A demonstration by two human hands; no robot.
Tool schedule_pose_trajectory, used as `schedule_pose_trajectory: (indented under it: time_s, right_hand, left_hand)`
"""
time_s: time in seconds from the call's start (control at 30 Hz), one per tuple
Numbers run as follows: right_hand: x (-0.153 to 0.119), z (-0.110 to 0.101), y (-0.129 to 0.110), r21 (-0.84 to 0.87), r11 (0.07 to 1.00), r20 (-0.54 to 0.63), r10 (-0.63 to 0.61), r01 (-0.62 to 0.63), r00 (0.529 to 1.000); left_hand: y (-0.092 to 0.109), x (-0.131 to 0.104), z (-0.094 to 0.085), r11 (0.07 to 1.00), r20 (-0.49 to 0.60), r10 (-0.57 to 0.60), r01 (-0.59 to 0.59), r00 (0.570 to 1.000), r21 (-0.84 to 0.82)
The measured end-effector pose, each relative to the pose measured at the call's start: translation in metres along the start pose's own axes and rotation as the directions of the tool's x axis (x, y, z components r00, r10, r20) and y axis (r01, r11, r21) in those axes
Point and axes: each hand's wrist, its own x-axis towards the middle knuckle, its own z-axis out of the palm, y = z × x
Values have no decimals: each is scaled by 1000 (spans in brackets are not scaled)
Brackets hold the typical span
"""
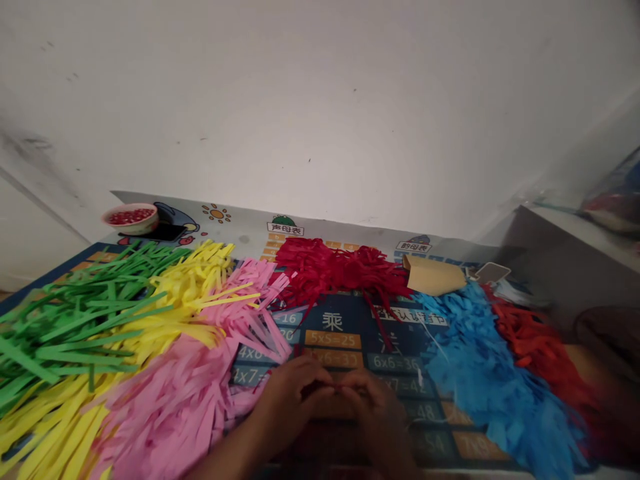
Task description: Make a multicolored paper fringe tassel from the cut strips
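Observation:
Near the front edge of the patterned mat [333, 340], my left hand [295, 390] and my right hand [370, 400] meet with fingertips pinched together. Something small and dark red shows between the fingertips, too small to make out. Pink paper strips [170, 400] lie just left of my left hand. A pile of dark red strips [340, 267] sits beyond both hands. Blue strips [480, 360] are spread to the right of my right hand, with a thin white string [436, 339] near them.
Yellow strips [180, 293] and green strips [90, 307] cover the left side. A bowl of red beads [131, 217] and a dark phone [167, 232] stand at the back left. Orange-red strips [540, 347], a tan paper piece [434, 275] and a grey box [575, 273] are at right.

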Motion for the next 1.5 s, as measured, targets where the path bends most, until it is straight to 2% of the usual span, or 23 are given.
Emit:
schedule_pose_trajectory:
  time_s: [0.07, 0.13, 0.27, 0.43, 0.57, 0.67, 0.77, 0.83, 0.9, 0.93, 1.0, 1.07, 1.17, 1.27, 1.37, 1.43, 1.5]
  right_hand:
    - [-1, 0, 0, -32, 999, -13, -34, 34, 999]
    - [-2, 0, -2, -47, 997, -11, -68, 67, 998]
    - [-4, 0, -6, -48, 994, -38, -101, 99, 994]
    - [-6, -3, -4, -71, 991, -63, -120, 115, 991]
    - [-4, -4, 0, -90, 990, -83, -113, 105, 990]
    - [-6, 0, 2, -136, 984, -102, -131, 117, 986]
    - [-7, 1, 5, -230, 957, -48, -193, 177, 980]
    - [1, -12, 12, -322, 919, 25, -230, 226, 973]
    - [21, -40, 24, -473, 865, -5, -191, 166, 982]
    - [34, -58, 33, -559, 825, -79, -146, 77, 986]
    - [63, -97, 50, -653, 750, -260, -90, -106, 961]
    - [88, -128, 67, -698, 679, -354, -48, -230, 934]
    - [107, -149, 84, -729, 617, -373, 2, -295, 928]
    - [104, -155, 84, -727, 624, -376, -16, -285, 926]
    - [89, -160, 71, -677, 689, -407, -58, -259, 912]
    - [75, -152, 56, -627, 741, -443, -84, -241, 893]
    - [58, -130, 39, -526, 821, -455, -54, -220, 889]
  left_hand:
    - [-1, -1, 2, 999, -44, 40, -38, 998, 29]
    - [-3, -2, 5, 989, -89, 142, -137, 986, 64]
    - [-7, -3, 13, 930, -162, 356, -331, 920, 161]
    - [-10, -4, 17, 911, -159, 394, -363, 905, 197]
    - [-11, -1, 20, 913, -125, 385, -358, 914, 197]
    - [-12, 4, 25, 940, -47, 309, -297, 950, 170]
    - [-11, 7, 30, 982, 34, 75, -80, 997, 173]
    - [-11, 7, 29, 979, 64, -105, 93, 992, 179]
    - [-10, 6, 26, 972, 79, -207, 196, 975, 128]
    - [-9, 5, 23, 976, 86, -212, 206, 973, 73]
    - [-7, 6, 18, 981, 103, -180, 187, 978, -60]
    - [-4, 9, 15, 968, 135, -162, 184, 978, -171]
    - [-3, 13, 15, 935, 164, -182, 223, 969, -276]
    - [-6, 13, 16, 898, 115, -219, 246, 969, -366]
    - [-11, 9, 17, 806, 113, -314, 328, 943, -493]
    - [-12, 5, 19, 670, 156, -409, 412, 899, -618]
    - [-13, 2, 23, 489, 204, -484, 456, 851, -743]
